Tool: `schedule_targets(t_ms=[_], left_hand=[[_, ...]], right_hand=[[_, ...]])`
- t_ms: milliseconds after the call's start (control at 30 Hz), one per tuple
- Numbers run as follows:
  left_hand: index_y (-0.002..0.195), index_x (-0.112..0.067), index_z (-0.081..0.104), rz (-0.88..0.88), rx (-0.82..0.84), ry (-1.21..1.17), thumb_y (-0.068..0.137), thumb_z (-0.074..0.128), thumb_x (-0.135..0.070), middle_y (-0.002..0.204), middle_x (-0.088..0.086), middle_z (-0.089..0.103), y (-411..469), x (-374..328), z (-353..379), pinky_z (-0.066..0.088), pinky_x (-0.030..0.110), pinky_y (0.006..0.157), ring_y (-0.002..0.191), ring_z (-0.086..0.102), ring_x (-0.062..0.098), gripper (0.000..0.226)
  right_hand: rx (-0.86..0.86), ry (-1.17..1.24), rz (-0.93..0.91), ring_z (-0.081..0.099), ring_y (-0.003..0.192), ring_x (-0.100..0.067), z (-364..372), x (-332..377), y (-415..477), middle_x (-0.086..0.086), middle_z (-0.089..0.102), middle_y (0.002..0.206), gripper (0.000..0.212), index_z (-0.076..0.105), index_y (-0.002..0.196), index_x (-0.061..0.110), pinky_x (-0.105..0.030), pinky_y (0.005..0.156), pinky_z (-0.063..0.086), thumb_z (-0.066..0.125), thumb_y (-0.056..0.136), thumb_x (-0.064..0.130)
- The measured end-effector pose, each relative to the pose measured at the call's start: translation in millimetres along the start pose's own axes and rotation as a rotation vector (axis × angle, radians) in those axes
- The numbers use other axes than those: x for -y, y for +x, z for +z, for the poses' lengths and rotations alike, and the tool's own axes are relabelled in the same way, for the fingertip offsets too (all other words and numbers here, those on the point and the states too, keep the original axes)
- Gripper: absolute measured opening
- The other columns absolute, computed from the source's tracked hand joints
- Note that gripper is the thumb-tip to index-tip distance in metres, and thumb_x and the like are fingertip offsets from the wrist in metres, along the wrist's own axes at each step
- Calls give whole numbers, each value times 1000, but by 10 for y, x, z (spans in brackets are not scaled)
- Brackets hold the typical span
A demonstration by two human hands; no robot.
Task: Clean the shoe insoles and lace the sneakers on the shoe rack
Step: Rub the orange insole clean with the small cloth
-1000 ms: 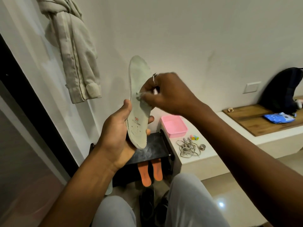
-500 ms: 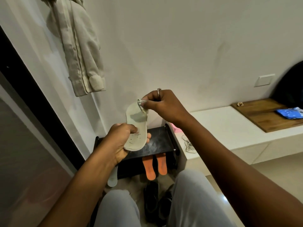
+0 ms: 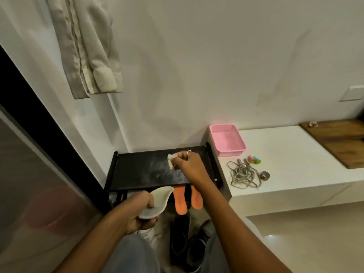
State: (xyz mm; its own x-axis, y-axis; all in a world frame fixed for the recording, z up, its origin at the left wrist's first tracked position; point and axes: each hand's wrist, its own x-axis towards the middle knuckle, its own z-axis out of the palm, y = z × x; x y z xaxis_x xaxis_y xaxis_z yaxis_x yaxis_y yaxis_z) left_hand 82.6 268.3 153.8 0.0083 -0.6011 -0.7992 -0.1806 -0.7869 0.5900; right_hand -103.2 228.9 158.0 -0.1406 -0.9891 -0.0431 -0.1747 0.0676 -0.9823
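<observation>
My left hand grips a pale grey insole by its heel, low in front of the black shoe rack. My right hand pinches a small crumpled white wipe just above the rack's dusty top shelf. Two orange insoles lean out from under that shelf. Dark sneakers stand on the floor between my knees, and part of a white shoe shows under my left hand. A tangle of grey laces lies on the white ledge.
A pink plastic basket sits on the white ledge right of the rack, with small coloured items and a grey tape roll beside the laces. A wooden board lies far right. A beige garment hangs on the wall.
My left hand lowered the insole from upright to low before the rack. My right hand left the insole and carried the wipe down over the rack's top shelf. My view tipped downward.
</observation>
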Motion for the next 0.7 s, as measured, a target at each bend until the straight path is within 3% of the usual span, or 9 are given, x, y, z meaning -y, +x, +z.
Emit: schedule_targets(t_ms=[200,400,567,700], left_hand=[[120,7,50,-109,1,-24,89,38,2,82,19,53,664,299,-6,48,25,37,61,54,27,33],[127,5,47,-152,-48,-88,90,38,6,101,27,56,1489,419,15,51,31,40,76,58,37,37],[120,-1,47,-152,-161,-4,98,44,3,110,26,49,2120,338,55,59,56,67,88,54,43,23],[131,-2,47,-142,-158,135,101,43,-5,125,26,49,2731,406,26,58,53,63,96,55,42,30]], right_hand=[[-13,80,57,66,70,-14,29,-446,313,-10,72,73,25,74,71,5,-41,82,58,69,93,15],[-91,114,93,69,73,-20,129,-707,685,-8,73,75,23,75,76,10,-39,81,60,69,94,23],[-129,184,133,71,75,-16,176,-816,831,-3,76,80,9,76,91,12,-25,75,58,69,94,17],[-141,220,168,71,73,-10,169,-889,901,-1,76,81,8,76,93,14,-18,69,54,68,93,15]])
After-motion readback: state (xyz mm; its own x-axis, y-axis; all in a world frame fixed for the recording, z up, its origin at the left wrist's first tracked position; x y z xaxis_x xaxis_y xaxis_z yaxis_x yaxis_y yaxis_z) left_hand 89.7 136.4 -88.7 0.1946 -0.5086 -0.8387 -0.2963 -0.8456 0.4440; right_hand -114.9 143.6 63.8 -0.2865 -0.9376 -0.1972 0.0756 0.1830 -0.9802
